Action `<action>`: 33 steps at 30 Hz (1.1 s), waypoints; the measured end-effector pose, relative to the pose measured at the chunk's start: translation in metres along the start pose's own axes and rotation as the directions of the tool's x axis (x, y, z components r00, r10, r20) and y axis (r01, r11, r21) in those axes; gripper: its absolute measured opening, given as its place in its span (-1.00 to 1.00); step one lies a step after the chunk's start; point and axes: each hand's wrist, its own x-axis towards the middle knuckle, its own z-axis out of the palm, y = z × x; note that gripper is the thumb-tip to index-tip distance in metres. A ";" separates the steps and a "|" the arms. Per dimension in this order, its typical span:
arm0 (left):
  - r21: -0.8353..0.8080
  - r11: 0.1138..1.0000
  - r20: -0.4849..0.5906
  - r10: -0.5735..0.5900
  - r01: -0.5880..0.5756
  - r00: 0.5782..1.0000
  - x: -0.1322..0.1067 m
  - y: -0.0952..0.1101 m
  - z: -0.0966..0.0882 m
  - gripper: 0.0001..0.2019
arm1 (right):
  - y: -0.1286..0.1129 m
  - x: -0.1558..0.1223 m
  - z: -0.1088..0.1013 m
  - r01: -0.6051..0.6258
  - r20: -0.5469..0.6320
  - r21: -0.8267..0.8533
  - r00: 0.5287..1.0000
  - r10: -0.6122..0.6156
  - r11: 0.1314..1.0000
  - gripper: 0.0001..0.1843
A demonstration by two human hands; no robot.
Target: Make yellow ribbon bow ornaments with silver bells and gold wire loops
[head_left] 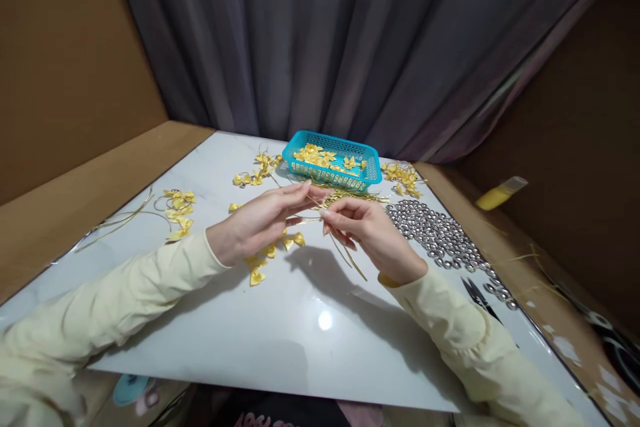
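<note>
Thin gold cords [356,265] run between my two hands above the middle of the white table. My left hand [265,220] is closed in a pinch, with a gold cord at its fingertips. Beside it, my right hand [373,233] pinches the cords between thumb and forefinger, and loose ends hang below it. Several yellow ribbon bows [256,270] lie under and beside my left hand. Just behind the fingertips rests a bundle of gold cords [357,195], partly covered by my hands.
A turquoise basket [373,177] of yellow bows stands at the back. Silver beads [430,230] spread over the right side, near black-handled snips [480,297]. More bows with cords [179,213] lie left. Scissors [617,343] and a yellow-filled tube [501,193] are at far right.
</note>
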 end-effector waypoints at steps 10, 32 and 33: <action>0.755 0.649 0.021 0.113 -0.089 0.993 -0.006 0.031 -0.010 -0.65 | -0.035 -0.017 -0.006 0.187 0.110 -0.573 0.982 -0.151 0.798 -0.80; 0.789 0.608 0.112 -0.286 0.090 0.952 -0.022 0.024 0.021 -0.66 | -0.038 -0.040 -0.010 0.389 0.251 -0.611 0.921 -0.298 0.689 -0.77; 0.776 0.622 0.104 -0.290 0.105 0.951 -0.022 0.024 0.021 -0.66 | -0.038 -0.040 -0.012 0.383 0.229 -0.612 0.923 -0.308 0.692 -0.78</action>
